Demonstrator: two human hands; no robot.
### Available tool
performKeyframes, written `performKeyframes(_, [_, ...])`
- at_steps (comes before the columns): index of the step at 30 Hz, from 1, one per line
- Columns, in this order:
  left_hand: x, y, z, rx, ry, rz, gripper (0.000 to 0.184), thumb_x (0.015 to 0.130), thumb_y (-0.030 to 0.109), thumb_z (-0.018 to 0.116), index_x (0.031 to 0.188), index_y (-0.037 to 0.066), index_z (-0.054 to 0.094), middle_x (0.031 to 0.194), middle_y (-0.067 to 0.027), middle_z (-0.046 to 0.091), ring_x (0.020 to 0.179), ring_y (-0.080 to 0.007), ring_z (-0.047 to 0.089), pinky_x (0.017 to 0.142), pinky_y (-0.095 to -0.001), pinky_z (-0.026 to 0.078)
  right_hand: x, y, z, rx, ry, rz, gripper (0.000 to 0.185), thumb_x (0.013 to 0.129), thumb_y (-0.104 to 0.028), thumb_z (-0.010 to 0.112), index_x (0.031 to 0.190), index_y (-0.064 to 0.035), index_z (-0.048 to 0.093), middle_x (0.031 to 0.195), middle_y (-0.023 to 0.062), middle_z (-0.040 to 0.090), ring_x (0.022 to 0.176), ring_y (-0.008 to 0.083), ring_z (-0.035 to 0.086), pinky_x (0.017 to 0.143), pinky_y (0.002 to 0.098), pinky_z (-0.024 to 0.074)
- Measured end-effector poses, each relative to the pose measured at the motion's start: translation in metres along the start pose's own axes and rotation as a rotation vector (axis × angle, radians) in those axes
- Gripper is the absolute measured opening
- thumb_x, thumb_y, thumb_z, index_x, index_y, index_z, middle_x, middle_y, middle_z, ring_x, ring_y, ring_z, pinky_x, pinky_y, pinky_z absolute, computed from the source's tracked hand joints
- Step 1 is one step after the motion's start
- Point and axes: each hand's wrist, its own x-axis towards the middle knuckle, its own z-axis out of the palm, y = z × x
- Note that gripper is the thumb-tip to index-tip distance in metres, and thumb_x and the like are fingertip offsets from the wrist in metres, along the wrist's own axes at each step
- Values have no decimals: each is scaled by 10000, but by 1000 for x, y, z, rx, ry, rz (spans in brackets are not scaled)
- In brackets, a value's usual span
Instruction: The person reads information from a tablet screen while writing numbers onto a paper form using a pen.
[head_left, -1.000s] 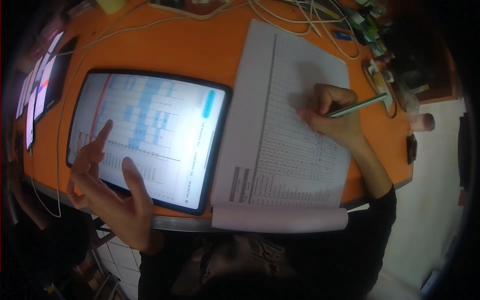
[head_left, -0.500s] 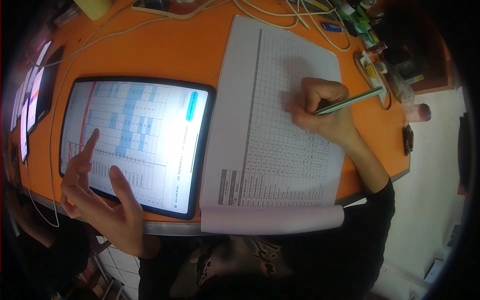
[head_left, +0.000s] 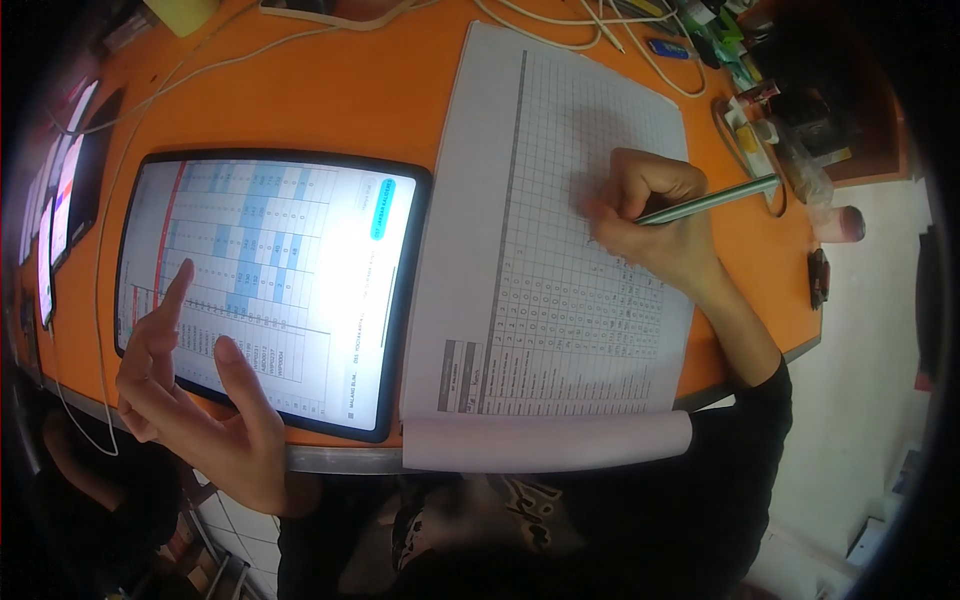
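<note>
Pen (head_left: 712,198) sits pinched tight in the right hand (head_left: 668,246), with the thumb and fingers curled round its low end. The hand is over the far right part of the paper (head_left: 465,245). The pen leans: its top end points out past the right side of the paper, and its low end points in to the middle. The fingers hide the tip, so I cannot tell if it touches the paper. The right wrist is bent a bit, and its arm comes in over the paper's right side, with the elbow out wide.

The tablet (head_left: 340,260) lies flat, just left of the paper. The left hand (head_left: 222,430) is the near one to it, and far from the pen. That hand is open and grips nothing. One finger and the thumb reach over the screen, but I cannot tell if they touch it. The paper's near end has a roll (head_left: 545,443) by the table edge (head_left: 340,460).
</note>
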Motion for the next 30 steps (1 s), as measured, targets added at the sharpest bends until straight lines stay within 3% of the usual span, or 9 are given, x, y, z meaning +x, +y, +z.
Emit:
performKeyframes(3, [-2,-2,0,-20,1,-27,310,872,307,530,1071,96,421,1116,-111,621,994,-200,567,931,-433,438,-1,-7,2,156,18,322,395,664,58,669,528,-67,320,518,-12,433,461,39,381,429,202,283])
performKeyframes(5, [-4,-2,1,-46,2,-42,312,881,336,528,1075,112,430,1134,-93,619,1023,-204,562,951,-457,422,-2,0,1,48,0,107,390,672,54,664,535,-65,318,524,-13,418,476,41,366,439,209,276])
performKeyframes(14, [-1,-1,1,-186,24,-84,284,830,240,539,1030,81,413,1053,-102,645,923,-189,568,905,-395,383,0,2,5,4,5,-43,369,640,83,625,542,-60,299,551,-4,372,502,70,347,455,236,268])
performKeyframes(17, [-5,-1,7,-187,28,-143,390,749,226,595,1062,67,424,1031,-69,633,888,-143,521,942,-395,87,0,3,3,-47,15,-31,359,627,100,597,536,-63,291,556,0,366,504,72,335,459,232,263])
performKeyframes(20, [3,12,-7,5,-116,-156,339,832,213,549,1098,69,395,1094,-147,637,956,-199,574,1001,-377,221,1,6,1,-136,-40,-83,359,694,111,559,556,-87,294,591,5,422,479,55,443,424,202,364])
performKeyframes(21, [3,12,-8,18,-132,-157,384,805,196,558,1121,64,387,1110,-144,635,984,-211,584,1021,-386,103,1,6,1,-159,-29,-111,361,701,112,551,553,-87,289,592,2,410,463,52,425,404,198,345])
performKeyframes(26, [5,13,-11,49,-143,-142,406,792,220,573,1118,65,387,1103,-136,639,1004,-208,589,1009,-403,79,0,6,2,-93,34,-30,344,654,111,569,552,-80,302,563,-17,366,480,51,340,427,218,267])
performKeyframes(28, [5,11,-10,39,-133,-132,414,789,228,578,1119,65,388,1098,-139,640,1006,-202,591,1007,-404,71,2,-4,3,278,46,272,346,725,91,602,591,-94,341,564,-21,382,453,41,389,380,194,287])
performKeyframes(30, [3,11,-11,51,-139,-137,399,803,218,571,1120,59,389,1101,-143,634,1024,-215,589,1023,-415,121,9,-5,5,324,65,252,337,753,75,615,608,-96,363,570,-13,410,437,41,408,362,185,300])
